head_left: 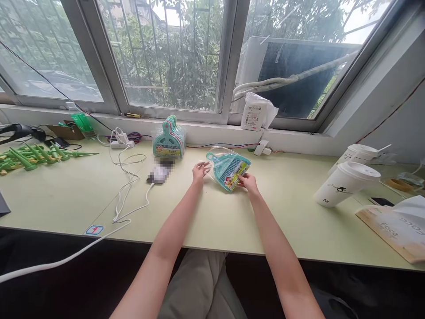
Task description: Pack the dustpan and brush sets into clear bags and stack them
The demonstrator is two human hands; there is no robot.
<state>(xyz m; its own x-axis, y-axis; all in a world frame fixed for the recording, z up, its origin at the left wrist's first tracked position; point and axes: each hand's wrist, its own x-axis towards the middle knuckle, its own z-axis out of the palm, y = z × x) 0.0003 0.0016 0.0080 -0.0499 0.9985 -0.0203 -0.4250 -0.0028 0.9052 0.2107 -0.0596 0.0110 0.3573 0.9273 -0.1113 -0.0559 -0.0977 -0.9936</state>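
A teal mini dustpan and brush set (229, 167) with a yellow label is tilted above the table, its handle pointing up and left. Clear plastic wrapping surrounds it. My right hand (248, 182) grips the lower right edge, thumb over the label. To the left of the set, my left hand (200, 170) has its fingers curled together at the edge of the loose clear wrapping, seemingly pinching it. Against the window wall stands a stack of similar dustpan sets (169, 138) in teal and other colours, also in clear plastic.
A phone (160, 172) on a white cable (125, 195) lies left of my hands. Green plastic pieces (29, 157) are heaped at far left. White cups (345, 184) and a tissue pack (395, 226) stand at right. A white package (255, 113) rests on the sill.
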